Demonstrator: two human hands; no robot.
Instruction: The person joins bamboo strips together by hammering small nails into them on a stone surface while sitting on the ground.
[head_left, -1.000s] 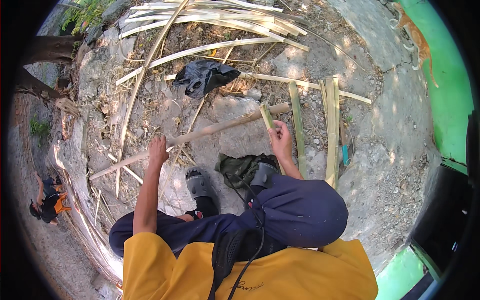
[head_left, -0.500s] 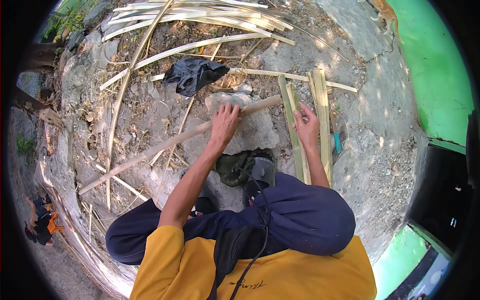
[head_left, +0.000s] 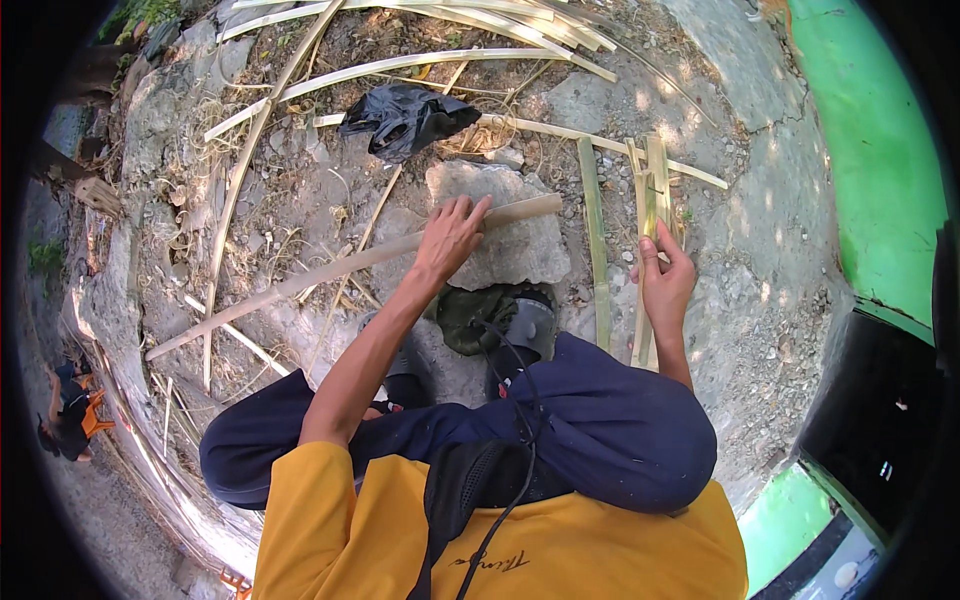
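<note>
My left hand [head_left: 450, 240] lies over a long brown bamboo strip [head_left: 330, 270], its fingers curled across the upper edge. That strip slants up to the right, with its far end across a flat stone [head_left: 525, 245] in front of my feet. On the right, my right hand [head_left: 667, 285] pinches a greenish bamboo strip [head_left: 650, 212] between thumb and fingers. Beneath and behind it lie pale bamboo slats [head_left: 657, 155], which partly merge with the held piece. A separate green slat [head_left: 594, 240] lies between the stone and my right hand.
Beyond the stone is a crumpled black plastic bag [head_left: 405, 120]. Several long pale bamboo strips [head_left: 400, 64] spread over the dirt at the back and left. A green wall [head_left: 870, 150] bounds the right side. At the far left is another person [head_left: 70, 412].
My right hand has moved right with the greenish strip, away from the green slat and over the pale slats. My left hand stays on the brown strip, its index finger now straighter.
</note>
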